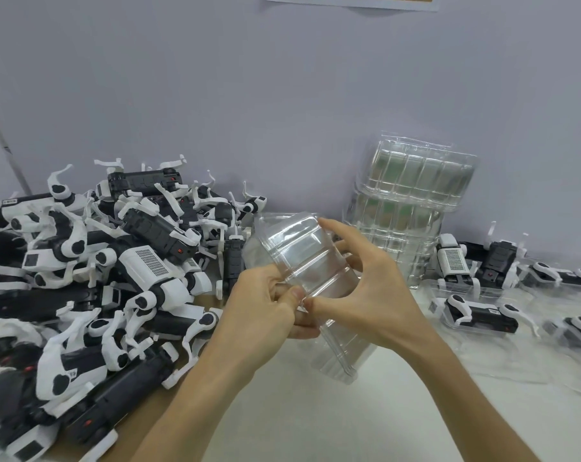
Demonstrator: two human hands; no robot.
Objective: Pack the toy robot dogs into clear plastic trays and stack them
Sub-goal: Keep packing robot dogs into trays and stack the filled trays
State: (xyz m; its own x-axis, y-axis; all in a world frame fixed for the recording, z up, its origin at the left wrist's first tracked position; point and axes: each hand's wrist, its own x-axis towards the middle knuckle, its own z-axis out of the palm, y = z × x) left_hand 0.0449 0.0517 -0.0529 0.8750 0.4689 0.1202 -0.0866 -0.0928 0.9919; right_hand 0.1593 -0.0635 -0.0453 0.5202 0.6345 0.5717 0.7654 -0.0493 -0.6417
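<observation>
Apparently nested clear trays (311,261), left hand (265,305), right hand (366,288) gripping

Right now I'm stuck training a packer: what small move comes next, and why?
Probably pull the clear trays apart: the left hand and right hand both pinch their edge, they look nested and empty, and the toy dogs lie piled at left.

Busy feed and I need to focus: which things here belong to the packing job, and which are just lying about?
Job: clear tray gripped by left hand and right hand; pile of loose robot dogs; stack of empty trays; packed trays at right.
Lying about: paper sheet on wall; grey rod far left.
</observation>
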